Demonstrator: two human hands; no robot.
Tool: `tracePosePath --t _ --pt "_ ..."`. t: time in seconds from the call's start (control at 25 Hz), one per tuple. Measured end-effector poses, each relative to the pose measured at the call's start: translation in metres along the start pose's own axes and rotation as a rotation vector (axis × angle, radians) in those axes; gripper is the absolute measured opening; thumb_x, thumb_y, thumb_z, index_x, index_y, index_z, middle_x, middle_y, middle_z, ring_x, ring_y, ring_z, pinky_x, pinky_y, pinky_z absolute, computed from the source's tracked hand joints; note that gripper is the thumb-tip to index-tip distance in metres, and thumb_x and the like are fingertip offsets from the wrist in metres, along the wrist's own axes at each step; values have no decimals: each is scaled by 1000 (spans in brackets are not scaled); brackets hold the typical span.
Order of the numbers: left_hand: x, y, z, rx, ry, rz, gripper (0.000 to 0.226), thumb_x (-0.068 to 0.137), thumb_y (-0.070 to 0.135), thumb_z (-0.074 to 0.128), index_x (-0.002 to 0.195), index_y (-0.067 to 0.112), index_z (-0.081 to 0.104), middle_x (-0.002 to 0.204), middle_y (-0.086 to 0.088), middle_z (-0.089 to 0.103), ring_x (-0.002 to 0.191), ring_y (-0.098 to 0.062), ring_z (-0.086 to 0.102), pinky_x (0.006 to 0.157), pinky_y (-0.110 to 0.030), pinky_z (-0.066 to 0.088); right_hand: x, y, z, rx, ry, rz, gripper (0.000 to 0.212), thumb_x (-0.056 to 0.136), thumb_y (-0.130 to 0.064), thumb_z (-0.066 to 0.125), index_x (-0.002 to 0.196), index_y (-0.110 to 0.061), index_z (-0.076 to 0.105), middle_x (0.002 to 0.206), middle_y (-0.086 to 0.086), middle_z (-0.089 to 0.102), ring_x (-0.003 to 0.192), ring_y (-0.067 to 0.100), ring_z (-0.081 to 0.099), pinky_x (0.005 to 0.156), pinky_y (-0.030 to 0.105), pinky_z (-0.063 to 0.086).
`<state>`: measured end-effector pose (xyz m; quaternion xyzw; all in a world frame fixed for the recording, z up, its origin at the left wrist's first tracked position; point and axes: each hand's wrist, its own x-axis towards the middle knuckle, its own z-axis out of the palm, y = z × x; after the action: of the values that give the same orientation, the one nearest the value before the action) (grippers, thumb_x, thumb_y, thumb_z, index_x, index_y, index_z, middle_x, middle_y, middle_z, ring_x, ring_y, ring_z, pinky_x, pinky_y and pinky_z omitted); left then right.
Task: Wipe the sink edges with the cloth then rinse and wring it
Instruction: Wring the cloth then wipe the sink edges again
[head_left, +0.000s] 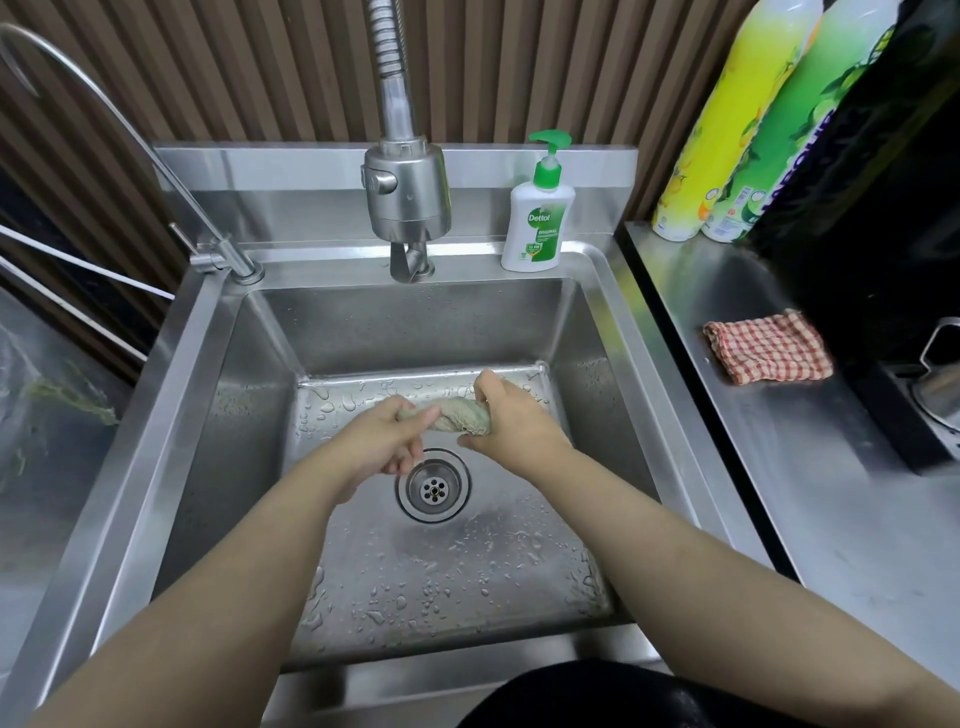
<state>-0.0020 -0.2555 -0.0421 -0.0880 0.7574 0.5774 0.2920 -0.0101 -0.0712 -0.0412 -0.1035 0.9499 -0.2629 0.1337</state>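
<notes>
Apparently, the beige cloth (460, 415) is being wrung over the sink (613, 332), gripped by the left hand (387, 434) and right hand (511, 415); wiping and rinsing are judged finished.

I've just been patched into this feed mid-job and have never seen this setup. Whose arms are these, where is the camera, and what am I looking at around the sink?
There is no machine here: these are a person's two bare arms, seen from one wide-angle camera worn on their head, looking down. The left hand and right hand each grip one end of a pale cloth, twisted between them over the steel sink, just behind the drain. Water drops lie on the sink floor; no water is visibly running from the faucet. A soap pump bottle stands on the back ledge. On the counter at the right lie a red checked cloth and, further back, tall yellow and green bottles.
</notes>
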Motion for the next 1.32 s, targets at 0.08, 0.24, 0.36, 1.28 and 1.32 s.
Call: tracePosePath --t 0.08,0.24,0.36,1.28,1.32 --pt "1 1 -3 -93 72 146 13 88 24 60 93 21 49 80 -7 56 64 -14 51 58 -24 41 -8 0 -7 226 -128 32 39 81 -43 68 92 -17 41 82 -3 52 74 16 48 65 31 38" --pt "-5 3 -14 -269 -27 380 26 86 -3 56 101 19 52 97 -5 57 83 -15 54 74 -25 50 -21 -1 -16 698 -391 173 48 94 -58 32 109 -21 60 68 -3 62 63 4 58 63 17 43" --pt "-10 9 -1 -487 19 341 35 79 6 63 109 17 50 94 -1 66 86 -13 64 78 -29 54 -21 -7 -14 859 -363 235 43 94 -50 42 123 -21 58 89 -6 67 79 2 61 68 18 41" --pt "-9 34 17 -28 354 541 21 93 30 51 76 37 40 70 -4 42 64 -18 43 61 -35 39 -27 -24 -29 1296 147 146 26 85 -6 65 96 -17 45 85 3 61 74 17 60 62 27 48" --pt "-9 35 18 -37 360 535 19 92 31 52 77 38 42 71 -5 46 65 -19 46 61 -36 41 -28 -23 -30 1323 140 141 30 85 -4 65 104 -19 46 90 4 62 76 18 61 65 28 50"
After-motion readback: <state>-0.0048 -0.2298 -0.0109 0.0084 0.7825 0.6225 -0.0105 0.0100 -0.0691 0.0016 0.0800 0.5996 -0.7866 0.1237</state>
